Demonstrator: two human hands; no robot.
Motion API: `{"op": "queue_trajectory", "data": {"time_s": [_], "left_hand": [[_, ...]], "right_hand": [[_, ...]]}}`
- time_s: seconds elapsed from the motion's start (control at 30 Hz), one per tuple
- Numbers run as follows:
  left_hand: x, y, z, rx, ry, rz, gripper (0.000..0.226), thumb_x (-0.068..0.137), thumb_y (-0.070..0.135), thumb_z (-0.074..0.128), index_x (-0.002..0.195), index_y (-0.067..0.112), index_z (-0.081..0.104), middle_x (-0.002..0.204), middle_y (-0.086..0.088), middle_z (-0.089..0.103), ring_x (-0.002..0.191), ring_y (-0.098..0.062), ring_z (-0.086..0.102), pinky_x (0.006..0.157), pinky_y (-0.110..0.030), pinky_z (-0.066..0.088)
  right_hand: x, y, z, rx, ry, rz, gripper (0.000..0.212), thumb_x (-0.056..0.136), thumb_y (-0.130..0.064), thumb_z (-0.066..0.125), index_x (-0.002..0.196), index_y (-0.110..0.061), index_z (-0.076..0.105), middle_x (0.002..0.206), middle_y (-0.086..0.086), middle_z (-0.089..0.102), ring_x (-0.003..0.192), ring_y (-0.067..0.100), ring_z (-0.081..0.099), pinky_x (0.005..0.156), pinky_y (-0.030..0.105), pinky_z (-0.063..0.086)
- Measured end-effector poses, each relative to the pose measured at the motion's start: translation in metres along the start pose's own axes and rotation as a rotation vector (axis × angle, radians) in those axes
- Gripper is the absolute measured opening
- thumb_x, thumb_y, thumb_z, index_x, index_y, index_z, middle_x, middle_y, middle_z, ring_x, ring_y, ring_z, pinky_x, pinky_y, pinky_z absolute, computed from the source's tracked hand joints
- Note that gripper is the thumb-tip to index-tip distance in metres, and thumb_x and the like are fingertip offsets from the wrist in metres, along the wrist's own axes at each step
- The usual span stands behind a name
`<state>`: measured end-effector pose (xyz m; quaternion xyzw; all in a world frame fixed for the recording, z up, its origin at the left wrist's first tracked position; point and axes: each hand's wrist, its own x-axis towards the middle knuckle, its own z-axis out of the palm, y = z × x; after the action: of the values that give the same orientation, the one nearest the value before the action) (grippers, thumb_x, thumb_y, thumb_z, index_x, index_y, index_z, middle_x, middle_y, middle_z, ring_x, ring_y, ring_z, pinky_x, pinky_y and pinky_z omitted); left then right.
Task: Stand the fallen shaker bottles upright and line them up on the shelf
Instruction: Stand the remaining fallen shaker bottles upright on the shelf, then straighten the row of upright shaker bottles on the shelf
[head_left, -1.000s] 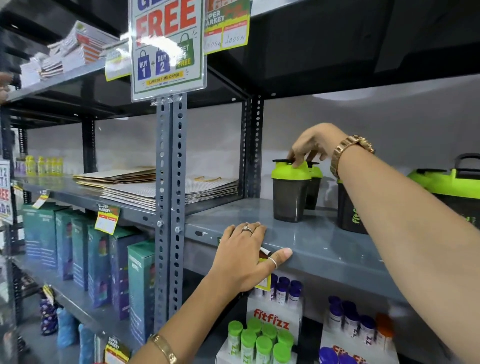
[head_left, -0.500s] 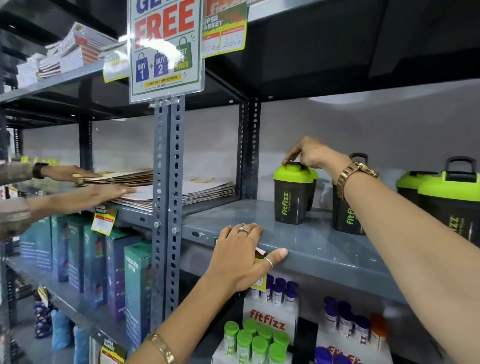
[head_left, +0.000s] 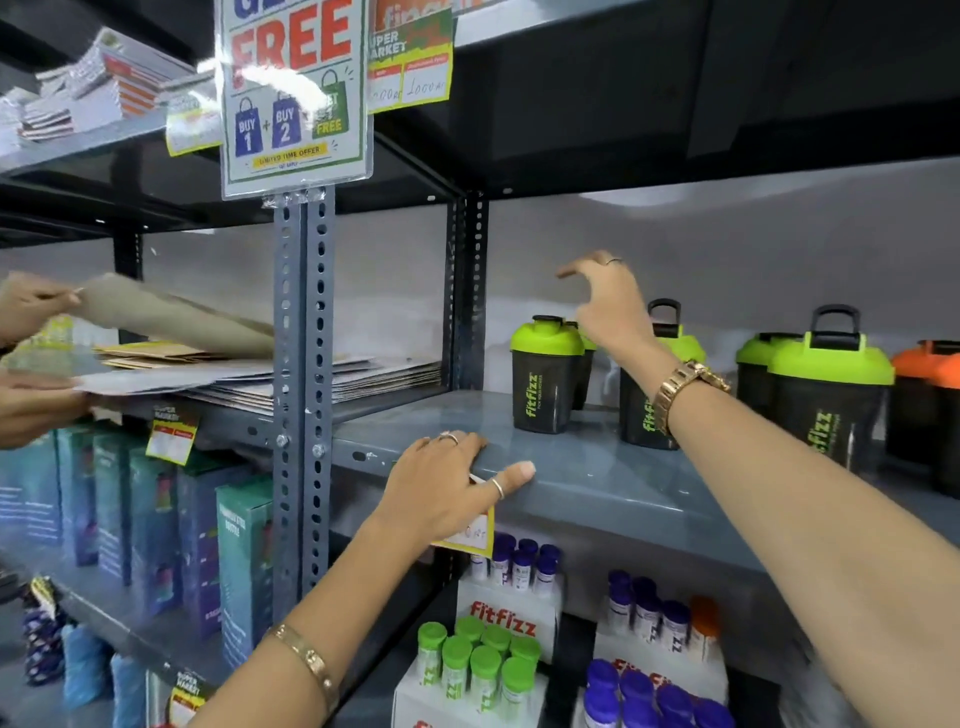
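The right hand (head_left: 605, 299) hangs in the air above the grey metal shelf (head_left: 597, 467), fingers spread and curled, grasping nothing; it sits just above and behind the small dark shaker bottle with a lime-green lid (head_left: 544, 374), which stands upright near the shelf's left post with its "fitfizz" print facing out. A second small green-lidded bottle (head_left: 586, 371) stands right behind it, mostly hidden by the first bottle and the wrist. The right forearm, with a gold watch (head_left: 685, 389), crosses in front of a larger dark shaker with a green lid and black carry loop (head_left: 657, 395), so only its left edge and top show. Further right stands another large green-lidded shaker with a loop handle (head_left: 826, 400), upright, with one more green lid (head_left: 753, 351) half hidden behind it. At the frame's right edge an orange-lidded dark shaker (head_left: 930, 410) is cut off.

The left hand (head_left: 447, 488) rests flat on the shelf's front lip, fingers on top and thumb along the edge, covering most of a yellow price tag (head_left: 470, 538); it grips no bottle.

At the far left another person's hands (head_left: 31, 353) are blurred, lifting brown paper bags (head_left: 171, 317) from a stack.
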<state>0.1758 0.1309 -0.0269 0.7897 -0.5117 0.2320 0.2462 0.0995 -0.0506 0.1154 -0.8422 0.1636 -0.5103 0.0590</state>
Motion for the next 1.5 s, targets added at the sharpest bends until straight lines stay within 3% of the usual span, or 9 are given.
{"op": "queue_trajectory", "data": {"time_s": [0.2, 0.27, 0.37, 0.47, 0.67, 0.87, 1.07, 1.37, 1.5], "left_hand": [[0.035, 0.017, 0.005, -0.324, 0.011, -0.316, 0.056, 0.081, 0.064, 0.051, 0.067, 0.010, 0.047, 0.087, -0.017, 0.066, 0.086, -0.033, 0.061, 0.075, -0.038, 0.046], [0.051, 0.026, 0.005, -0.437, 0.004, -0.399, 0.045, 0.079, 0.051, 0.065, 0.085, 0.008, 0.053, 0.109, -0.017, 0.062, 0.097, -0.030, 0.056, 0.081, -0.036, 0.044], [0.072, 0.031, 0.006, -0.648, -0.029, -0.469, 0.070, 0.074, 0.034, 0.077, 0.128, 0.004, 0.043, 0.132, -0.011, 0.047, 0.109, -0.024, 0.048, 0.089, -0.031, 0.039], [0.090, 0.024, 0.014, -0.770, -0.057, -0.503, 0.087, 0.068, 0.019, 0.084, 0.135, 0.002, 0.032, 0.141, -0.014, 0.041, 0.125, -0.028, 0.041, 0.100, -0.036, 0.037], [0.109, 0.014, 0.019, -0.937, -0.206, -0.484, 0.104, 0.063, -0.002, 0.083, 0.144, 0.002, 0.018, 0.145, -0.019, 0.036, 0.130, -0.030, 0.039, 0.104, -0.038, 0.035], [0.122, 0.015, 0.032, -0.949, -0.202, -0.471, 0.071, 0.067, -0.006, 0.079, 0.127, 0.001, 0.043, 0.110, -0.009, 0.057, 0.097, -0.022, 0.054, 0.060, -0.021, 0.041], [0.129, 0.014, 0.040, -0.913, -0.206, -0.432, 0.064, 0.073, -0.004, 0.075, 0.128, 0.001, 0.042, 0.126, -0.015, 0.056, 0.098, -0.019, 0.050, 0.075, -0.026, 0.042], [0.130, 0.012, 0.044, -0.836, -0.200, -0.417, 0.065, 0.077, 0.000, 0.074, 0.132, 0.002, 0.039, 0.129, -0.014, 0.053, 0.117, -0.026, 0.049, 0.089, -0.025, 0.036], [0.129, 0.011, 0.044, -0.819, -0.218, -0.429, 0.068, 0.076, 0.004, 0.076, 0.132, 0.002, 0.037, 0.130, -0.012, 0.052, 0.116, -0.025, 0.049, 0.092, -0.028, 0.037]], "right_hand": [[-0.035, 0.011, -0.028, -0.076, 0.259, 0.032, 0.037, 0.076, 0.008, 0.046, 0.109, -0.003, 0.059, 0.125, 0.013, 0.050, 0.114, 0.031, 0.045, 0.079, 0.030, 0.038], [-0.048, 0.019, -0.031, -0.068, 0.293, 0.131, 0.039, 0.076, 0.004, 0.050, 0.114, -0.003, 0.053, 0.128, 0.012, 0.046, 0.114, 0.030, 0.042, 0.076, 0.027, 0.035], [-0.064, 0.029, -0.035, -0.023, 0.273, 0.278, 0.053, 0.076, -0.007, 0.061, 0.126, -0.002, 0.041, 0.136, 0.014, 0.037, 0.121, 0.033, 0.038, 0.093, 0.033, 0.036], [-0.076, 0.038, -0.035, 0.064, 0.071, 0.479, 0.085, 0.074, -0.017, 0.074, 0.140, -0.003, 0.022, 0.146, 0.015, 0.024, 0.135, 0.034, 0.027, 0.108, 0.036, 0.027], [-0.081, 0.059, -0.026, 0.301, -0.233, 0.844, 0.117, 0.074, -0.019, 0.078, 0.148, -0.002, -0.011, 0.157, 0.020, 0.008, 0.145, 0.031, 0.017, 0.115, 0.038, 0.022], [-0.075, 0.080, -0.009, 0.298, -0.330, 0.881, 0.116, 0.072, -0.026, 0.079, 0.147, -0.003, -0.006, 0.150, 0.016, 0.031, 0.135, 0.032, 0.037, 0.112, 0.043, 0.034], [-0.075, 0.088, -0.004, 0.276, -0.346, 0.866, 0.113, 0.080, -0.027, 0.072, 0.147, -0.005, -0.016, 0.150, 0.017, 0.033, 0.134, 0.034, 0.040, 0.087, 0.031, 0.036], [-0.075, 0.086, -0.004, 0.261, -0.360, 0.860, 0.104, 0.082, -0.026, 0.071, 0.147, -0.005, -0.008, 0.152, 0.017, 0.029, 0.135, 0.033, 0.038, 0.107, 0.043, 0.036], [-0.077, 0.080, -0.011, 0.211, -0.381, 0.864, 0.110, 0.080, -0.027, 0.073, 0.147, -0.006, -0.012, 0.148, 0.017, 0.034, 0.125, 0.032, 0.047, 0.080, 0.032, 0.036]]}}
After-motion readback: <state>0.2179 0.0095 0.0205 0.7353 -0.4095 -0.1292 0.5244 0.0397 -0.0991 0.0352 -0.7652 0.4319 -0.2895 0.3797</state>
